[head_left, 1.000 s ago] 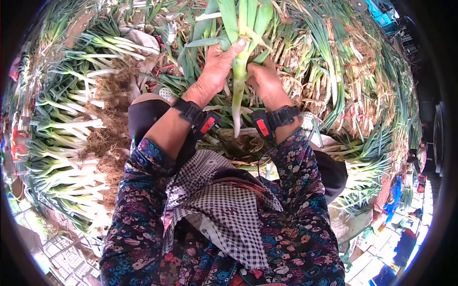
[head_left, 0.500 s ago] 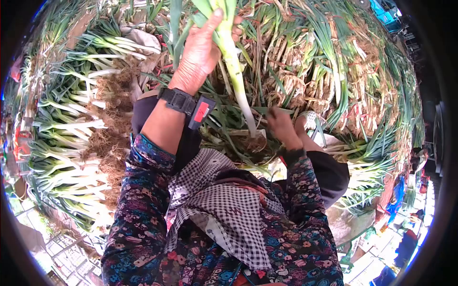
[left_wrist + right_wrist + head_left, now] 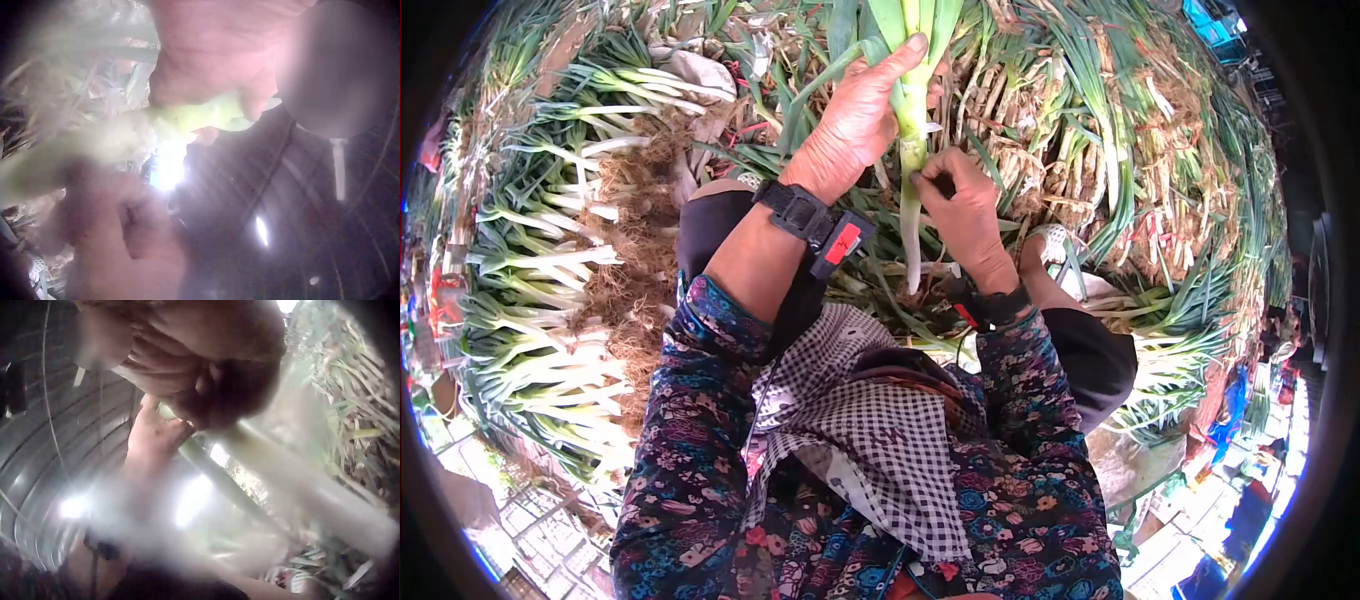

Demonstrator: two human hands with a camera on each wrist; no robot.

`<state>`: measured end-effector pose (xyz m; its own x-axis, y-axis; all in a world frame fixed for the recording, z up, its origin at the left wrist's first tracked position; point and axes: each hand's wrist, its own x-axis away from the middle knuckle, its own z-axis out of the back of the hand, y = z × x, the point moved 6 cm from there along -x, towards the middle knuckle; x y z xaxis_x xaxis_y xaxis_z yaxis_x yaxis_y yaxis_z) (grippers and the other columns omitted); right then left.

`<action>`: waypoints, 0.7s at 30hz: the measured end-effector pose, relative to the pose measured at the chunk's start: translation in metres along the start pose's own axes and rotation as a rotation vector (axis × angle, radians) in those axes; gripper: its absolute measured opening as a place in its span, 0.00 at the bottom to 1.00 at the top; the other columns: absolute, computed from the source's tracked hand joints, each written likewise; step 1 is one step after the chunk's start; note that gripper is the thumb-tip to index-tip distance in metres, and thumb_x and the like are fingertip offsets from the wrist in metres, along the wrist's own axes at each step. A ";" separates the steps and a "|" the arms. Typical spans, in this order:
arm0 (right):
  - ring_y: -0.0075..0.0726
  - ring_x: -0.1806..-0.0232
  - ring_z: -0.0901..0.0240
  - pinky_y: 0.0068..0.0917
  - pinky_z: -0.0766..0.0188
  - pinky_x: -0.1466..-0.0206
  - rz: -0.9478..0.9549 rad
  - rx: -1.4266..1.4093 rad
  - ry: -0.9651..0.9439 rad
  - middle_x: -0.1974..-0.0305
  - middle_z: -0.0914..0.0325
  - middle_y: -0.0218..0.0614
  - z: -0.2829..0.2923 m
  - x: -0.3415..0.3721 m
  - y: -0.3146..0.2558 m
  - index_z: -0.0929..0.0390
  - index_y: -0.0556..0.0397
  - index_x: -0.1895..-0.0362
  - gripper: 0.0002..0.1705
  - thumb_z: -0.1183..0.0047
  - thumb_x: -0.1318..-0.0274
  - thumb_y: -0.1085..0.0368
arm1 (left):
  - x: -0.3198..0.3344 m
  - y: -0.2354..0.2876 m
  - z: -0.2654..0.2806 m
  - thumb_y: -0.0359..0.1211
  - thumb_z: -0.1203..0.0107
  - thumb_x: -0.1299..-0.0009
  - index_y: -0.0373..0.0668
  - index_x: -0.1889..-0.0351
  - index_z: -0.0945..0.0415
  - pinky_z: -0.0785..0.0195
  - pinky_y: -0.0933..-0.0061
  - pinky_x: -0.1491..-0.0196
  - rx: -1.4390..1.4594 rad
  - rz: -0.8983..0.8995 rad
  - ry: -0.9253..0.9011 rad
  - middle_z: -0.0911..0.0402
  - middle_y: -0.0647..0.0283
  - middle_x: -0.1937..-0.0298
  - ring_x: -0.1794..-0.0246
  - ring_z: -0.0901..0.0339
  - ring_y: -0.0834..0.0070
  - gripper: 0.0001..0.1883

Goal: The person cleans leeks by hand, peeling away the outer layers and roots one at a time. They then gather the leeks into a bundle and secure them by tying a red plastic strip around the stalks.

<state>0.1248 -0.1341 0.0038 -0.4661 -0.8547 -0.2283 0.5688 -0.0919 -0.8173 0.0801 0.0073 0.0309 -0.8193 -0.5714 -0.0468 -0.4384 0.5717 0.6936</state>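
Observation:
A leek (image 3: 912, 215) hangs upright, its green leaves at the top of the head view and its pale root end pointing down. My left hand (image 3: 855, 130) grips it just below the leaves, thumb lying along the front. Lower on the shank, my right hand (image 3: 965, 210) has curled fingers, with thumb and forefinger pinching at the stalk's side. The left wrist view shows the leek (image 3: 81, 147) running past the right hand (image 3: 125, 231), somewhat blurred. In the right wrist view the curled right hand (image 3: 206, 356) covers part of the stalk.
On the left, cleaned leeks (image 3: 550, 270) lie in a long row beside brown roots (image 3: 630, 310). Untrimmed leeks (image 3: 1050, 160) with dry leaves are heaped ahead and to the right. Loose leaves and scraps lie between the knees, near a patterned shoe (image 3: 1052, 245).
The right hand left the stalk, dropped down to the right, and is back at the shank. The left hand swung left and up with the leek, then returned toward the middle.

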 end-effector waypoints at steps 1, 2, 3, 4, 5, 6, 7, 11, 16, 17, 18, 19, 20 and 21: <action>0.46 0.67 0.26 0.32 0.29 0.61 0.075 0.140 0.086 0.68 0.26 0.41 0.002 0.002 -0.008 0.31 0.58 0.61 0.18 0.37 0.54 0.70 | 0.000 -0.002 -0.001 0.40 0.44 0.29 0.38 0.47 0.27 0.28 0.73 0.58 -0.011 0.004 0.019 0.20 0.59 0.60 0.64 0.24 0.74 0.18; 0.46 0.67 0.26 0.32 0.29 0.61 0.077 0.143 0.086 0.68 0.26 0.41 0.002 0.000 -0.013 0.31 0.58 0.61 0.18 0.37 0.54 0.70 | 0.000 -0.002 -0.002 0.40 0.44 0.30 0.38 0.47 0.27 0.28 0.73 0.58 -0.022 0.005 0.037 0.20 0.60 0.60 0.65 0.24 0.75 0.19; 0.49 0.66 0.27 0.35 0.30 0.61 0.103 0.150 0.163 0.67 0.27 0.42 0.008 -0.003 -0.023 0.31 0.57 0.61 0.18 0.36 0.55 0.70 | 0.000 -0.002 -0.003 0.40 0.44 0.30 0.38 0.47 0.27 0.28 0.73 0.58 -0.019 0.002 0.038 0.20 0.60 0.60 0.65 0.24 0.75 0.19; 0.52 0.65 0.28 0.37 0.30 0.61 0.130 0.157 0.238 0.66 0.28 0.42 0.013 -0.004 -0.029 0.31 0.57 0.61 0.19 0.36 0.57 0.70 | 0.001 -0.005 -0.002 0.41 0.43 0.30 0.39 0.48 0.27 0.28 0.72 0.58 0.000 0.038 0.052 0.20 0.61 0.60 0.65 0.24 0.75 0.19; 0.54 0.62 0.29 0.41 0.31 0.60 0.090 0.082 0.227 0.63 0.29 0.44 0.012 -0.009 -0.022 0.31 0.56 0.61 0.19 0.36 0.57 0.70 | 0.001 -0.009 -0.002 0.42 0.42 0.31 0.40 0.48 0.27 0.28 0.72 0.58 0.018 0.077 0.064 0.20 0.62 0.60 0.65 0.24 0.75 0.19; 0.54 0.62 0.29 0.41 0.31 0.60 0.089 0.084 0.229 0.63 0.29 0.44 0.011 -0.012 -0.019 0.31 0.56 0.61 0.19 0.36 0.57 0.70 | 0.001 -0.011 -0.002 0.42 0.42 0.31 0.40 0.48 0.27 0.28 0.72 0.58 0.019 0.079 0.061 0.20 0.62 0.60 0.65 0.24 0.75 0.19; 0.54 0.64 0.28 0.41 0.30 0.61 0.127 0.159 0.212 0.64 0.29 0.44 0.010 -0.015 -0.019 0.31 0.56 0.61 0.18 0.38 0.56 0.70 | -0.001 -0.010 0.000 0.42 0.42 0.31 0.40 0.49 0.27 0.28 0.72 0.57 0.008 0.053 0.087 0.20 0.62 0.60 0.64 0.24 0.75 0.20; 0.46 0.72 0.28 0.36 0.31 0.70 0.331 0.413 0.155 0.68 0.30 0.43 -0.008 -0.006 -0.031 0.32 0.54 0.64 0.14 0.40 0.54 0.75 | -0.005 -0.008 0.004 0.41 0.41 0.32 0.41 0.50 0.27 0.28 0.70 0.56 0.070 -0.037 0.150 0.20 0.62 0.61 0.63 0.24 0.74 0.19; 0.52 0.62 0.25 0.37 0.26 0.63 0.369 0.238 0.002 0.61 0.29 0.45 -0.009 0.015 -0.045 0.30 0.52 0.56 0.20 0.40 0.54 0.73 | -0.011 0.009 0.014 0.42 0.41 0.32 0.40 0.51 0.29 0.28 0.67 0.56 0.120 -0.081 0.130 0.22 0.60 0.61 0.62 0.25 0.71 0.19; 0.49 0.66 0.24 0.39 0.27 0.71 0.325 0.347 0.133 0.57 0.29 0.43 0.001 0.008 -0.042 0.32 0.51 0.52 0.22 0.41 0.54 0.70 | -0.008 0.010 0.013 0.42 0.41 0.32 0.40 0.50 0.29 0.28 0.68 0.56 0.133 -0.076 0.171 0.22 0.60 0.61 0.62 0.25 0.70 0.19; 0.49 0.66 0.24 0.39 0.27 0.71 0.322 0.350 0.128 0.57 0.29 0.43 0.004 0.000 -0.046 0.32 0.51 0.52 0.22 0.41 0.54 0.70 | -0.006 0.007 0.013 0.42 0.41 0.32 0.40 0.50 0.29 0.28 0.68 0.56 0.137 -0.074 0.174 0.22 0.60 0.61 0.62 0.25 0.70 0.19; 0.49 0.66 0.24 0.39 0.27 0.70 0.287 0.375 0.162 0.56 0.29 0.43 0.010 -0.010 -0.050 0.32 0.50 0.51 0.22 0.40 0.53 0.70 | -0.005 0.005 0.012 0.43 0.41 0.32 0.40 0.50 0.29 0.28 0.69 0.56 0.133 -0.061 0.171 0.22 0.59 0.61 0.63 0.25 0.70 0.19; 0.49 0.65 0.24 0.39 0.26 0.70 0.253 0.400 0.201 0.56 0.30 0.44 0.015 -0.018 -0.051 0.32 0.50 0.51 0.23 0.40 0.52 0.69 | -0.006 0.004 0.010 0.43 0.41 0.32 0.40 0.50 0.29 0.28 0.69 0.57 0.125 -0.049 0.163 0.22 0.59 0.61 0.63 0.25 0.70 0.20; 0.51 0.67 0.25 0.39 0.27 0.72 0.309 0.487 0.142 0.59 0.31 0.45 0.007 -0.024 -0.049 0.33 0.53 0.54 0.20 0.42 0.53 0.71 | -0.007 0.003 0.008 0.44 0.42 0.32 0.40 0.50 0.29 0.29 0.69 0.57 0.106 -0.081 0.152 0.22 0.59 0.61 0.63 0.25 0.71 0.20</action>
<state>0.1133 -0.1127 0.0533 -0.2961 -0.8055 -0.5132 0.9225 -0.1019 -0.3723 0.0818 0.0182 0.0272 -0.7184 -0.6954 0.0154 -0.5434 0.5750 0.6116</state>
